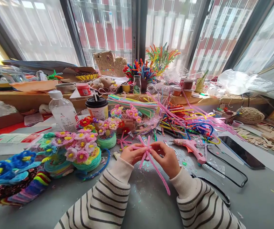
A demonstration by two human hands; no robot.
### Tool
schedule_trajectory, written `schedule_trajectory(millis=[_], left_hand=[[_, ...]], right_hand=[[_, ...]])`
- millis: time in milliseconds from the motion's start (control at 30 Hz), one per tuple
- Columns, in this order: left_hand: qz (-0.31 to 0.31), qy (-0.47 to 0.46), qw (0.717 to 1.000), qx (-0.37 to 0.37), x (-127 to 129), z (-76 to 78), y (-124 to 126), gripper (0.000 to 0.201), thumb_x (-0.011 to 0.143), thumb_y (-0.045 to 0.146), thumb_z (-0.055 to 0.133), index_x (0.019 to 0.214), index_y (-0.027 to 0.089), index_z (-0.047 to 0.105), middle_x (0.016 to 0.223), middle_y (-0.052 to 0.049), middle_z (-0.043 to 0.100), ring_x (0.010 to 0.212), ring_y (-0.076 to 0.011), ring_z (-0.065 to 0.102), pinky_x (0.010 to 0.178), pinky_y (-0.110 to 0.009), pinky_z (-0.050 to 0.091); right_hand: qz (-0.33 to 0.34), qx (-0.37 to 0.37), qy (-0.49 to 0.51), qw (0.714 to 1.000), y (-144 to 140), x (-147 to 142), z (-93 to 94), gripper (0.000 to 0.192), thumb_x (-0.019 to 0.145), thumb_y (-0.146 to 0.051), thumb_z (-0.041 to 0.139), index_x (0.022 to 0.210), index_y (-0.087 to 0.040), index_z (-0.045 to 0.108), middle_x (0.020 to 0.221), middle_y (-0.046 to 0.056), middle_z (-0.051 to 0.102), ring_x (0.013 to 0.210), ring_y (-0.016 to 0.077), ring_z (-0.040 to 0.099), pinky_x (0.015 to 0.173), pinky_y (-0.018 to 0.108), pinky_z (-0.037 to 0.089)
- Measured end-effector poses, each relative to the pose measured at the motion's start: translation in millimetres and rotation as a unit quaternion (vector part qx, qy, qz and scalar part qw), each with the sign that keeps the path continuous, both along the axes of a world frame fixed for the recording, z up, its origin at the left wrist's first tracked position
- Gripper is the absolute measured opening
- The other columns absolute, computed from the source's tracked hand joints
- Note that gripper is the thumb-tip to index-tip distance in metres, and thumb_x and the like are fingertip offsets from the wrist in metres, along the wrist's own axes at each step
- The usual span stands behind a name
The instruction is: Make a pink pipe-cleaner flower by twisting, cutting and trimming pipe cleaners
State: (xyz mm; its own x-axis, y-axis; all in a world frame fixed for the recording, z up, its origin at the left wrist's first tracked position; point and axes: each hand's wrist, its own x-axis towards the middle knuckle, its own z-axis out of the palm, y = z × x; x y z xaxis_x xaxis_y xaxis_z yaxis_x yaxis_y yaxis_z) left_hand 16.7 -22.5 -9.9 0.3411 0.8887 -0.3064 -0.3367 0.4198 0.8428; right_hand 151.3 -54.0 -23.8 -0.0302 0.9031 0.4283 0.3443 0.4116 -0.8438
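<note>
Pinching one pink pipe-cleaner bundle (148,156), left hand (133,154), right hand (166,159)

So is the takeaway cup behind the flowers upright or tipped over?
Upright: the takeaway cup stands on its base, dark lid on top with a straw poking straight up.

A pink glue gun (191,149) lies at three o'clock, a phone (241,152) beyond it; a water bottle (64,113) stands at ten o'clock.
</note>
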Motion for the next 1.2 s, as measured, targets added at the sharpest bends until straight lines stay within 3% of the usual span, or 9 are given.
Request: schedule_trajectory(millis=[200,367,567,833,1000,1200], left_hand=[[-0.005,0.002,1.000,0.016,-1,-2.3,0,0.023,0.044,0.014,0.068,0.062,0.010,0.054,0.052,0.000,0.061,0.049,-0.0109,0.058,0.047,-0.018,0.047],[-0.016,-0.008,1.000,0.018,-2,-4.1,2,0.026,0.042,0.014,0.070,0.062,0.010,0.054,0.053,0.000,0.061,0.049,-0.0112,0.058,0.048,-0.019,0.048],[-0.026,-0.023,0.999,0.012,-3,-7.5,4,0.026,0.043,0.014,0.069,0.063,0.010,0.054,0.055,-0.002,0.062,0.049,-0.0109,0.057,0.046,-0.019,0.047],[-0.017,-0.027,0.999,0.007,-2,-6.7,3,0.025,0.041,0.014,0.070,0.059,0.011,0.053,0.049,0.000,0.059,0.045,-0.0096,0.055,0.046,-0.019,0.046],[0.005,0.014,0.999,0.033,0,-4.8,0,0.026,0.041,0.016,0.069,0.059,0.011,0.052,0.049,0.002,0.058,0.046,-0.0086,0.055,0.047,-0.019,0.045],[-0.002,0.098,0.981,0.165,-1,-9.5,1,0.022,0.047,0.021,0.065,0.060,0.012,0.050,0.050,0.003,0.054,0.047,-0.0081,0.051,0.047,-0.020,0.042]], right_hand=[[0.058,-0.111,0.133,0.983,3,-3,-3.1,0.014,0.068,-0.029,0.050,0.072,-0.015,0.048,0.062,0.001,0.054,0.055,0.0115,0.053,0.051,0.023,0.045],[0.084,-0.114,0.161,0.977,4,-2,-3.2,0.010,0.070,-0.024,0.047,0.075,-0.016,0.047,0.064,0.000,0.053,0.056,0.0106,0.053,0.051,0.023,0.045],[0.019,0.034,-0.046,0.998,2,5,-1.6,0.017,0.069,-0.011,0.042,0.084,-0.017,0.049,0.077,0.003,0.053,0.067,0.0119,0.051,0.057,0.024,0.044],[-0.032,0.223,-0.256,0.940,2,7,-5.4,0.015,0.075,-0.015,0.042,0.086,-0.018,0.051,0.081,0.005,0.052,0.075,0.0141,0.047,0.066,0.026,0.040],[-0.062,0.235,-0.307,0.920,1,6,-3.5,0.013,0.075,-0.018,0.041,0.080,-0.017,0.052,0.075,0.005,0.053,0.072,0.0144,0.047,0.063,0.025,0.038],[-0.082,0.150,-0.291,0.941,-3,0,-2.5,0.012,0.074,-0.020,0.040,0.068,-0.016,0.049,0.065,0.003,0.048,0.062,0.0129,0.045,0.056,0.023,0.036]])
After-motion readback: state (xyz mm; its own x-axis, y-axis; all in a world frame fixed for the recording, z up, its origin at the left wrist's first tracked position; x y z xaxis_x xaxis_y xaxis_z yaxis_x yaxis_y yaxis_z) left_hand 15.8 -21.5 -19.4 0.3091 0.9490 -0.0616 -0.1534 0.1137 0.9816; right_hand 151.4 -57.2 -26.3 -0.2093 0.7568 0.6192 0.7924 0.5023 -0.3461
